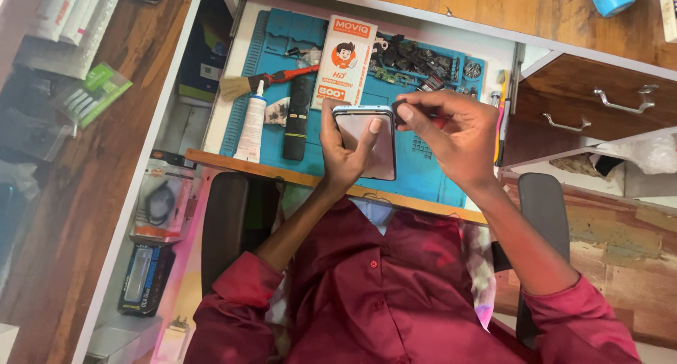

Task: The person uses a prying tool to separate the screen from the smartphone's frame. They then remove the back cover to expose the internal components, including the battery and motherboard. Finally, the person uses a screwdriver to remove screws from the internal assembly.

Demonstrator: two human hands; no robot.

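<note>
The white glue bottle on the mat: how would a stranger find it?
Find the blue work mat on the desk. At its left edge lies a slim white bottle beside a black remote. Only the bottle is white with a pointed nozzle.

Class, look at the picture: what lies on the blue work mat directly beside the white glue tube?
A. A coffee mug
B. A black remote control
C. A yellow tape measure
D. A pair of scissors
B: a long black remote control lies right next to the white glue tube on the blue work mat, left of the phone held in the left hand.
</note>
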